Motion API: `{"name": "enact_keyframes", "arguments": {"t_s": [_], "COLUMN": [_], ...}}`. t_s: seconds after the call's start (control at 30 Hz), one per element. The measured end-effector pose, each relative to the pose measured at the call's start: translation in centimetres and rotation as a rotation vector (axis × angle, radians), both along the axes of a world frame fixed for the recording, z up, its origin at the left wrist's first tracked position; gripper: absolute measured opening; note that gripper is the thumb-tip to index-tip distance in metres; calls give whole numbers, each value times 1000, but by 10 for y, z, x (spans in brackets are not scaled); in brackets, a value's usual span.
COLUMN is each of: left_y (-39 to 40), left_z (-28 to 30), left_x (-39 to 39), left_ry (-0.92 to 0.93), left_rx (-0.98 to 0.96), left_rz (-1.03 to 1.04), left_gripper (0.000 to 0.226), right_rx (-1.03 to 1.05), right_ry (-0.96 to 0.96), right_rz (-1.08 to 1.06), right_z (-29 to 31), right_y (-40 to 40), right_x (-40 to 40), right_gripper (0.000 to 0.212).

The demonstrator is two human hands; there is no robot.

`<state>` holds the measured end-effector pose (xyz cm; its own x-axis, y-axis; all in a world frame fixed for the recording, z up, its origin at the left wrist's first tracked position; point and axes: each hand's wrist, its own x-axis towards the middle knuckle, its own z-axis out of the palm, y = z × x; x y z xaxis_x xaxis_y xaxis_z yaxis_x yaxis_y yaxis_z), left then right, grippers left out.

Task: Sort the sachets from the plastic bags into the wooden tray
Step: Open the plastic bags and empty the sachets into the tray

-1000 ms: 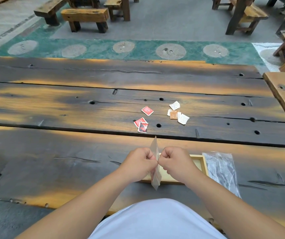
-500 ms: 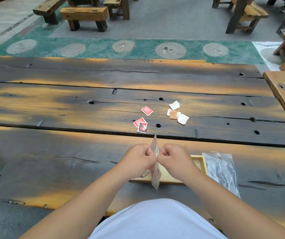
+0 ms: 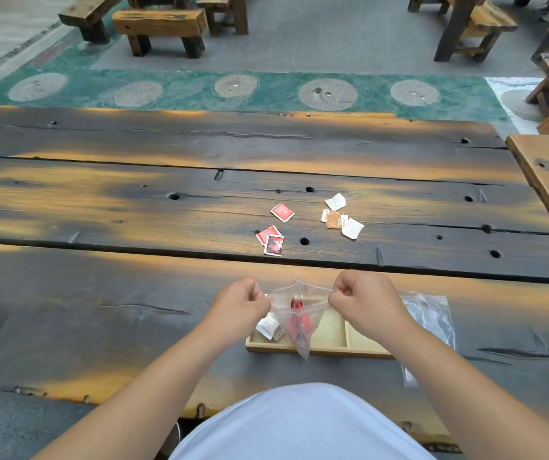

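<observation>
**Two hands pull a clear bag open above the tray**

Low in the centre of the frame, the left hand (image 3: 238,305) and the right hand (image 3: 364,300) each pinch one side of the mouth of a clear plastic bag (image 3: 298,322), fingers curled tight into fists on the film. The bag hangs between them with its mouth spread wide, directly over the wooden tray (image 3: 332,348). Red sachets (image 3: 299,322) show through the film; their number cannot be told.

One wooden tray lies on the near plank, with at least two compartments visible. Its left compartment holds a white sachet (image 3: 267,327); a second piece beside it is too hidden to name. One more clear bag (image 3: 427,323) lies flat just right of the tray.

Further up, mid-frame, loose sachets lie in two groups on the middle plank. The left group has three red ones: a single (image 3: 282,212) and an overlapping pair (image 3: 271,240). The right group (image 3: 341,218) has one orange-brown sachet and about three white ones, touching or overlapping.

The table (image 3: 100,194) is of dark, weathered planks with orange patches, bolt holes and cracks. Beyond it runs a green floor strip (image 3: 183,91) set with five round stone discs, then grey paving with rough wooden benches (image 3: 162,31) along the top of the frame.
</observation>
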<state>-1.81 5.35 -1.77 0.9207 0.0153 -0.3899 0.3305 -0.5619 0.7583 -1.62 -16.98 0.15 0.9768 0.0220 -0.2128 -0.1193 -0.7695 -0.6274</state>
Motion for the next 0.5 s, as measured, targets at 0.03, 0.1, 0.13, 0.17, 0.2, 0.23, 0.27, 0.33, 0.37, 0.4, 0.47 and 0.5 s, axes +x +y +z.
{"name": "enact_keyframes", "arguments": {"t_s": [0.03, 0.1, 0.13, 0.17, 0.2, 0.23, 0.27, 0.33, 0.37, 0.4, 0.47, 0.5], "left_y": [-2, -7, -8, -8, -7, -5, -3, -1, 0, 0, 0, 0], "left_z": [-1, -4, -4, -4, -3, -2, -1, 2, 4, 5, 6, 6], "left_x": [-2, -4, -5, -6, -6, -7, -8, -8, -9, -9, -10, -10], "left_ry": [-11, -41, -66, -101, -142, -182, -215, -271, -296, -307, -332, -352], "left_rx": [-13, -64, -86, -82, -54, -10, 40, 135, 166, 190, 240, 266], "left_rz": [-4, -16, -33, -72, -134, -216, -308, -484, -555, -611, -694, -724], "left_gripper": [4, 10, 15, 19, 22, 22, 22, 22, 23, 25, 32, 35], "right_rx": [4, -5, -21, -40, -45, -36, -24, -10, 6, 28, 19, -31], "right_ry": [-8, -17, -22, -25, -26, -23, -22, -20, -22, -31, -85, -134], "right_rz": [4, 3, -4, -22, -51, -85, -114, -138, -137, -122, -17, 77], "right_z": [-1, -4, -5, -7, -8, -9, -9, -10, -11, -11, -11, -12], "right_y": [2, 5, 6, 6, 5, 4, 3, 2, 2, 2, 0, -3], "right_x": [0, -1, -1, -1, -2, -2, -2, -2, -3, -3, -6, -8], "right_gripper": [18, 20, 19, 18, 17, 16, 16, 15, 14, 14, 17, 16]}}
